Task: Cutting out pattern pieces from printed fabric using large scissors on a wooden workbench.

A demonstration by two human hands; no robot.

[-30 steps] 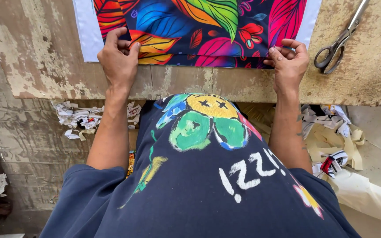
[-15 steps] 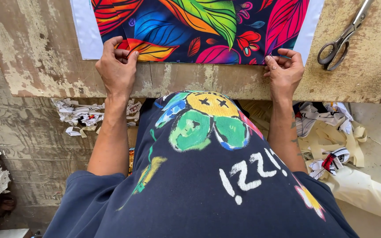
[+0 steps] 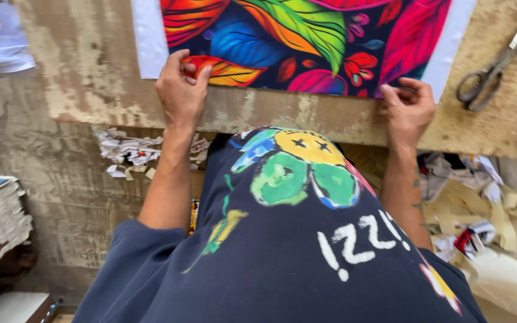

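Brightly coloured leaf-patterned printed sheet with a white border [image 3: 306,42] is lying flat on the worn, paint-flaked wooden counter [image 3: 91,78], occupying the 12 o'clock area of the view, with its top portion cut off by the frame. The left hand [image 3: 181,93] is gripping the sheet's near edge toward 10 o'clock, fingers curled over the top surface and pinching it. The right hand [image 3: 408,107] is gripping the same edge toward 2 o'clock, fingers bent and pressing on the lower corner region. Holding the near edge at two spaced points is, by judgement, keeping the sheet square and taut against the counter lip. Grey metal scissors [image 3: 492,72] are resting on the counter at 2 o'clock, apart from the sheet and within reach. Torn paper scraps [image 3: 127,152] are lying below the counter at 9 o'clock, and more crumpled offcuts [image 3: 480,203] at 4 o'clock. Thumbs are mostly hidden beneath the edge; the underside grip cannot be confirmed.
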